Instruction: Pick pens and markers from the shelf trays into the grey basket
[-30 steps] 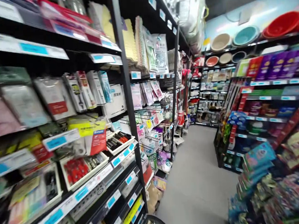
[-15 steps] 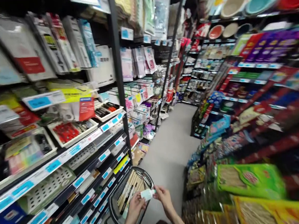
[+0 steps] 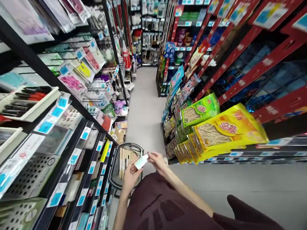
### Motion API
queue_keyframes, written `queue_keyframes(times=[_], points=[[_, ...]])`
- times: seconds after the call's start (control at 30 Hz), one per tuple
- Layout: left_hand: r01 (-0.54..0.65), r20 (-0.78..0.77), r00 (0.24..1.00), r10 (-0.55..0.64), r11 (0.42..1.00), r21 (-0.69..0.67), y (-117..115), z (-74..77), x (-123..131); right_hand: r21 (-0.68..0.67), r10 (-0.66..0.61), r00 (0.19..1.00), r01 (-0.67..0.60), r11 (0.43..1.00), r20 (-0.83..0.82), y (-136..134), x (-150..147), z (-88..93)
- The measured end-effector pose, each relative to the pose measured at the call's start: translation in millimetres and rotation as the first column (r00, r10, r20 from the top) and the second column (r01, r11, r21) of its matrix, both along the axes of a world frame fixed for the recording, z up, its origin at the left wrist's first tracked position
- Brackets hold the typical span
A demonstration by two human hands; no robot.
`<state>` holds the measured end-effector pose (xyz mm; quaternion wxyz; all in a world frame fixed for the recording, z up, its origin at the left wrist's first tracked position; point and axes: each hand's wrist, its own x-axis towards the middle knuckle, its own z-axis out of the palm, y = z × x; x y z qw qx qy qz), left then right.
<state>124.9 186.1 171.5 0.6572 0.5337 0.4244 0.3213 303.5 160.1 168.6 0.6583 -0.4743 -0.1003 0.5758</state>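
Observation:
My left hand (image 3: pixel 130 173) is closed around a small white bottle (image 3: pixel 140 162) with a pale green label. The bottle lies tilted, its narrow end toward the right. At that narrow end, the thumb and fingertips of my right hand (image 3: pixel 157 160) are pinched together. Whether a cap is between them is too small to make out. Just below and beyond my left hand stands a dark shopping basket (image 3: pixel 112 173) with a carrying handle. Long tan and black items (image 3: pixel 123 160) lie in it, their kind unclear.
Left, a shelf rack carries trays of pens (image 3: pixel 27 98), perforated green boxes (image 3: pixel 33 176) and blue-white price tags. On the right hang yellow snack bags (image 3: pixel 229 129) and a green snack bag (image 3: pixel 201 109). A grey aisle floor (image 3: pixel 146 105) runs between, toward more racks at the back.
My view has tipped downward and turned right, bringing my dark clothing and more floor into sight. Both hands stay at the bottle, which now sits more tilted.

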Motion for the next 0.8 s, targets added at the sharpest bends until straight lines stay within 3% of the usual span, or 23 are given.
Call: queue_keyframes(times=[0.17, 0.53, 0.67, 0.8], points=[[-0.008, -0.148, 0.989, 0.019, 0.997, 0.071, -29.3, -2.4, -9.3, 0.056, 0.081, 0.997, -0.082, 0.995, 0.018, 2.4, -19.7, 1.7], [0.018, -0.07, 0.997, -0.019, 1.0, -0.02, -56.2, 13.4, -23.8, 0.089, 0.362, 0.932, -0.362, 0.928, 0.025, 5.2, -44.4, 20.4], [-0.015, -0.104, 0.994, 0.019, 0.999, 0.033, -55.5, 12.4, -20.5, 0.081, 0.356, 0.933, -0.36, 0.929, 0.057, 1.2, -42.2, 21.5], [0.029, -0.117, 0.993, -0.021, 0.997, 0.074, -56.8, 13.7, -14.6, 0.111, 0.321, 0.947, -0.317, 0.942, -0.024, -4.9, -34.7, 23.4]])
